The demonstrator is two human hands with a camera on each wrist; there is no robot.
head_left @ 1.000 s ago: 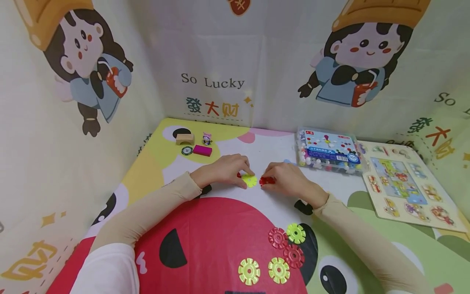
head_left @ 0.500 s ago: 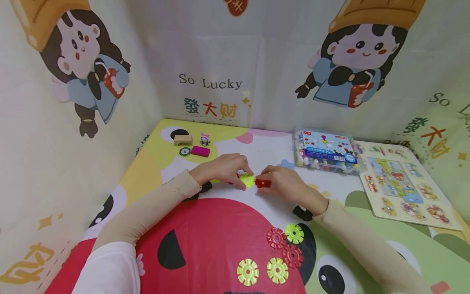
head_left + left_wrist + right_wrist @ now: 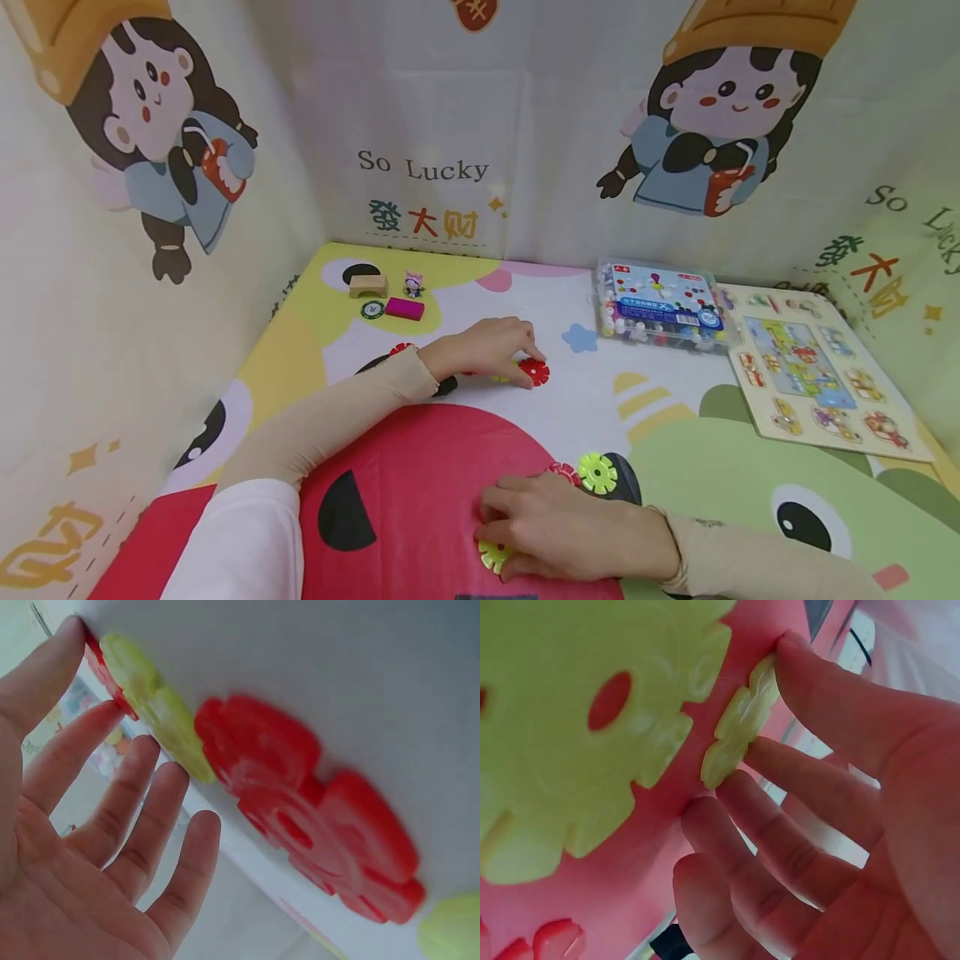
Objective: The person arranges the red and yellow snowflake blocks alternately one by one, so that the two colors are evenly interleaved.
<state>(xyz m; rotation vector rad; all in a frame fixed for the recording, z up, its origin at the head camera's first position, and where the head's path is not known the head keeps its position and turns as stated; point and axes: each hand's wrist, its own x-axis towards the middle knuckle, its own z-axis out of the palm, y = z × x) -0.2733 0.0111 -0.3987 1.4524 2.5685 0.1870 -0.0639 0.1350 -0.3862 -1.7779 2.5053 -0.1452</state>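
My left hand (image 3: pixel 487 348) is over a row of notched plastic snowflake discs on the white part of the cloth. Its thumb and index fingertips hold the edges of a red snowflake disc (image 3: pixel 535 372) at the row's right end. In the left wrist view, a yellow disc (image 3: pixel 154 705) and larger-looking red discs (image 3: pixel 300 817) continue that row. Lower down, my right hand (image 3: pixel 566 529) pinches a yellow snowflake disc (image 3: pixel 492 557) between thumb and index finger over the red print. Another yellow disc (image 3: pixel 652 667) is close to the right wrist camera.
A loose yellow disc (image 3: pixel 597 473) and a partly hidden red disc (image 3: pixel 564 472) lie beyond my right hand. At the back are a clear box of beads (image 3: pixel 660 304), a wooden puzzle board (image 3: pixel 825 367), a wooden arch block (image 3: pixel 367 286), a magenta block (image 3: pixel 405 308) and a small figurine (image 3: pixel 413 284).
My right hand has left the red disc at the row's end and come down to the loose yellow discs. My left hand has shifted right, onto that red disc.
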